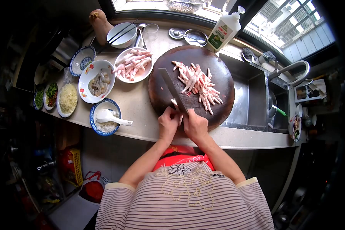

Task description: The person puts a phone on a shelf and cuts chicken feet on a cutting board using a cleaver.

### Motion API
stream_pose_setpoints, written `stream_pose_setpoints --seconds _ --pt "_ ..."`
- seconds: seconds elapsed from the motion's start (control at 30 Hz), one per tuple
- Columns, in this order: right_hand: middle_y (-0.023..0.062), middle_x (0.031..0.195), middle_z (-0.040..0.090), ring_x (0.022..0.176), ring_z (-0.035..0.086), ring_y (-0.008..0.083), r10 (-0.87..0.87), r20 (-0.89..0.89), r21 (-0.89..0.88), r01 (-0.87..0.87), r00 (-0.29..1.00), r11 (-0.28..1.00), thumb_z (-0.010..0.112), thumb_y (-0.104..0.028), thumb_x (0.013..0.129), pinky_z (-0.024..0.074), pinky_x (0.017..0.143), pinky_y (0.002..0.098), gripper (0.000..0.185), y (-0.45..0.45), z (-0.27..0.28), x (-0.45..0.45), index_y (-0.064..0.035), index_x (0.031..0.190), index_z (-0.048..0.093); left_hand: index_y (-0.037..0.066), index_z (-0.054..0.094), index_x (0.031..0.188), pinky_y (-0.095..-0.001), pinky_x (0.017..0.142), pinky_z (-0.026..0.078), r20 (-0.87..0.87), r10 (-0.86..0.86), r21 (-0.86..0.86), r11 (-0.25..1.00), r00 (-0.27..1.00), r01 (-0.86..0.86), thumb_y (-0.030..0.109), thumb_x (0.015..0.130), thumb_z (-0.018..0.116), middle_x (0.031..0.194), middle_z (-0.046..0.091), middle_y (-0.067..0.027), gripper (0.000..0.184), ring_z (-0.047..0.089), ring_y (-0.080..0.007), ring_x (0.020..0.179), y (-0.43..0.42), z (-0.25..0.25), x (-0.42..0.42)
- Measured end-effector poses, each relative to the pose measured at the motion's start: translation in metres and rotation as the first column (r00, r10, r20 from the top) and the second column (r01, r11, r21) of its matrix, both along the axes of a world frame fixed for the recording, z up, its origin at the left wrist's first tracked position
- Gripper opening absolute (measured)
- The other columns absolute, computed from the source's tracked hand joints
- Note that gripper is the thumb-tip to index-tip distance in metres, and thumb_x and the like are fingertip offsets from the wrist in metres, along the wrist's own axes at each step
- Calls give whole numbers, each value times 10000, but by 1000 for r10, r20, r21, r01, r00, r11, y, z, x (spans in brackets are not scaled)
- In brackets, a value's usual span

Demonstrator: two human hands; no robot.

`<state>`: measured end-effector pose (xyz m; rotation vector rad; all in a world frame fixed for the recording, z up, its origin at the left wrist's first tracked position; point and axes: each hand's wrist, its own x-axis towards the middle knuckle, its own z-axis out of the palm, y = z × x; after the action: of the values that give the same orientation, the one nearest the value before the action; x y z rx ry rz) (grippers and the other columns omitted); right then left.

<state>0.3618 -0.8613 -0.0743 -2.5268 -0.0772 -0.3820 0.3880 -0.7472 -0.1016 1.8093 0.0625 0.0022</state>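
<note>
Through the head camera I look down on the table [138,105], where a round, dark chopping board [161,96] sits with its near edge close to the person's waist. The right hand [196,123] is clamped on the handle of a knife [172,87], its broad blade slanting away over the board towards the far left. Just beside it, the left hand [168,122] is curled shut around a chicken foot [174,102] near the board's front edge; a pale end pokes out beyond the fingers, though I cannot tell exactly how the rest is gripped. The two hands are close together, with the blade near the left one.

A loose heap of chicken feet [199,83] lies on the board, right of the blade. To the board's left, I see a white bowl [148,73] holding more of them. Farther left stands a floral bowl [86,94] with shrimp [100,84] in it, and nearer the front edge a blue-rimmed bowl [92,119] carries a white spoon [113,117]. Right of the board is the metal sink [249,96].
</note>
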Motion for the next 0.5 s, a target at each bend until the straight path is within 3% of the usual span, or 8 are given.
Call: stream_pose_setpoints --seconds 0.13,0.27,0.3,0.37,0.4,0.5 --pt "155 620 576 530 592 323 -2 101 54 -3 995 999 574 -78 828 454 467 420 81 -2 22 6 -48 839 499 19 558 752 -314 504 467 -4 0 -68 998 1000 -1 36 800 622 594 595 -111 82 597 -175 513 -2 -6 0" --pt "151 626 586 529 593 338 14 323 137 -61 946 989 574 -81 830 458 464 425 90 2 60 8 -40 839 495 17 573 766 -280 534 475 2 -19 -65 998 1000 19 36 803 623 645 622 -84 65 605 -119 587 -1 -23 1" --pt "163 624 583 544 595 346 11 204 91 -30 979 995 573 -88 832 457 472 433 95 1 45 6 -38 846 494 13 582 771 -272 547 477 -8 -29 -62 998 1000 29 43 799 632 660 633 -73 64 602 -99 609 0 -23 1" --pt "188 622 576 573 600 361 -15 -40 -10 15 999 1000 573 -100 837 456 488 451 107 -1 10 -5 -36 860 491 5 586 789 -301 559 485 -32 -8 28 1000 999 9 60 795 635 674 643 -106 74 622 -152 612 0 -4 1" --pt "193 603 569 575 596 373 -27 -99 -1 27 995 1000 565 -113 840 455 490 467 122 -1 7 -6 -41 844 467 -1 590 807 -328 574 491 -46 -8 46 999 999 10 72 788 637 690 648 -132 89 633 -202 616 -1 -1 2" --pt "206 600 565 554 578 389 -46 -128 0 46 991 999 590 -144 840 454 488 470 143 -8 2 -4 -44 841 487 -3 588 799 -305 539 481 -9 -18 36 999 1000 19 61 803 621 676 645 -114 72 614 -160 583 -1 -6 4"
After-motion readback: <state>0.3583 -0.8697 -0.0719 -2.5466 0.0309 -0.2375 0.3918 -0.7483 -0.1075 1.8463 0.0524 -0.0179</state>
